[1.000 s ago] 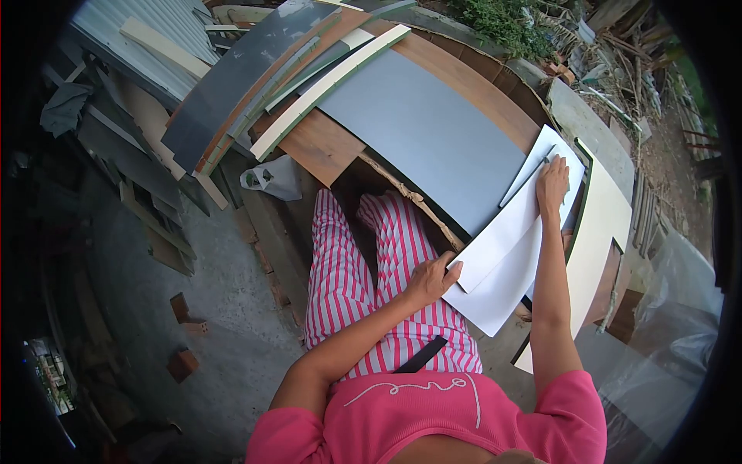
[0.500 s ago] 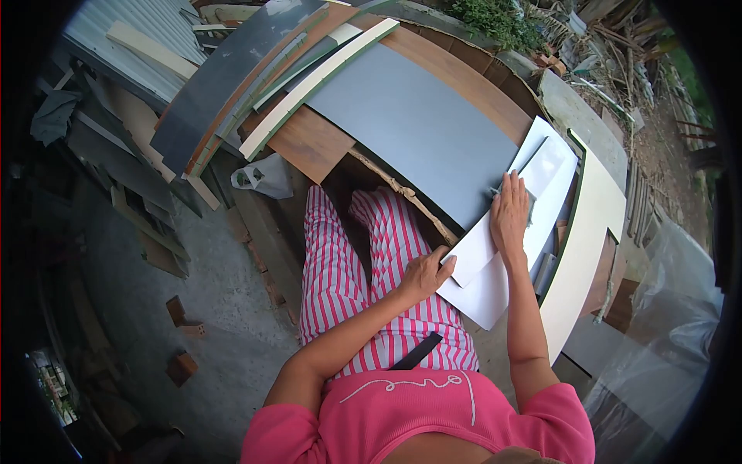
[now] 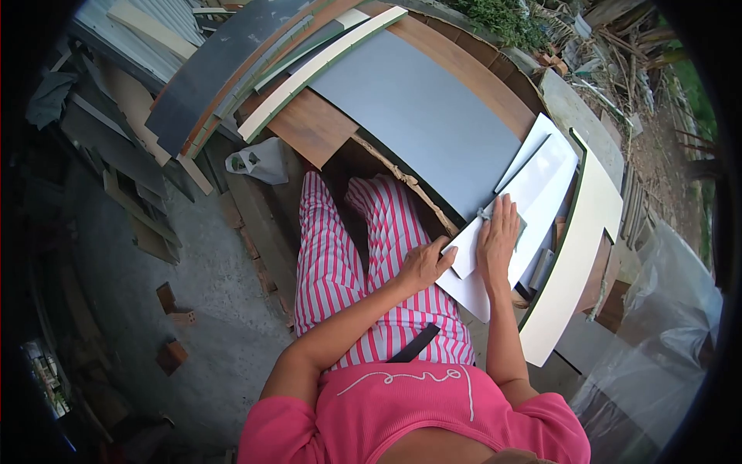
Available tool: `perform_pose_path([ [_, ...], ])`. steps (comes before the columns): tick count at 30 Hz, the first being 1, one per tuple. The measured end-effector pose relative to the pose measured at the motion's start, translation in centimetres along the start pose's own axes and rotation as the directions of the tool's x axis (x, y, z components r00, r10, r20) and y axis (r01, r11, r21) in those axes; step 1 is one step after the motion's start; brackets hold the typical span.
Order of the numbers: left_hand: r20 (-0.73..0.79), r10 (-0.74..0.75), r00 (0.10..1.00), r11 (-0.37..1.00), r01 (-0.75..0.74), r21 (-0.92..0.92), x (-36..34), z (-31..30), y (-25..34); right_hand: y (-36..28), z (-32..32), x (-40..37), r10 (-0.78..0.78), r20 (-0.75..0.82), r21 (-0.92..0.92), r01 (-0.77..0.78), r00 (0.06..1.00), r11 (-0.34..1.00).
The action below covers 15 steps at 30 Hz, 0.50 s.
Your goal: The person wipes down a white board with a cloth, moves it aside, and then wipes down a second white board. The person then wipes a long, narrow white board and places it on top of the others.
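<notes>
A narrow white panel (image 3: 533, 193) slants across a stack of boards, its near end above my lap. My left hand (image 3: 423, 267) grips the near corner of this panel, thumb on the top face and fingers curled around the edge. Flat over the panel's face lies my right hand (image 3: 496, 241), fingers together and pressing a crumpled grey-green cloth (image 3: 520, 230) that shows at both sides of the fingers. Another white sheet (image 3: 466, 298) sticks out underneath. Beside the panel's left edge is a wide grey board (image 3: 421, 116).
Brown wood-grain boards (image 3: 313, 131) and long cream-edged strips (image 3: 325, 69) lie at the left of the stack. A curved cream panel (image 3: 576, 271) stands close on the right, near clear plastic sheeting (image 3: 649, 340). A white plastic bag (image 3: 263, 161) and bricks (image 3: 171, 357) are at the left.
My right hand has slid the cloth down the white panel toward me. My left hand keeps its hold on the near corner. The whole view has shifted slightly.
</notes>
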<state>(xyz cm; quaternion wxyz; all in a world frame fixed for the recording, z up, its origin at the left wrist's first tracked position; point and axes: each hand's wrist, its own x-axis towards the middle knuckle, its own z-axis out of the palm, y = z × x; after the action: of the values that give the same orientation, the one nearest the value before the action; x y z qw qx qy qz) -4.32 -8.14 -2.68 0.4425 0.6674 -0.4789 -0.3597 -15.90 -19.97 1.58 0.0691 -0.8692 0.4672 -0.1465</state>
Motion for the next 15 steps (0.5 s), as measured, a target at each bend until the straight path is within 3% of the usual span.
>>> perform_pose_path([
  [3, -0.011, -0.006, 1.0, 1.0, 0.006, -0.011, 0.1, 0.3, -0.2, -2.7, 0.0, -4.3, -0.104, 0.089, 0.012, 0.103, 0.991, 0.995],
  [6, -0.004, -0.005, 1.0, 1.0, 0.005, -0.012, 0.2, 0.5, -0.6, -1.2, -0.1, -1.2, -0.112, 0.076, -0.006, 0.113, 0.991, 0.994],
  [8, -0.008, 0.014, 1.0, 1.0, -0.014, -0.009, 0.2, 0.3, -0.2, 2.4, 1.0, 4.0, -0.05, -0.025, -0.095, 0.048, 0.998, 0.994],
  [12, -0.002, -0.001, 1.0, 1.0, 0.001, 0.006, 0.0, 0.3, -0.2, 11.4, 2.7, 15.2, 0.216, -0.19, -0.13, -0.242, 0.958, 0.962],
  [15, -0.031, 0.006, 0.999, 1.0, -0.005, 0.028, 0.0, 0.2, -0.1, 16.6, 4.1, 19.1, 0.193, -0.246, -0.19, -0.242, 0.95, 0.951],
])
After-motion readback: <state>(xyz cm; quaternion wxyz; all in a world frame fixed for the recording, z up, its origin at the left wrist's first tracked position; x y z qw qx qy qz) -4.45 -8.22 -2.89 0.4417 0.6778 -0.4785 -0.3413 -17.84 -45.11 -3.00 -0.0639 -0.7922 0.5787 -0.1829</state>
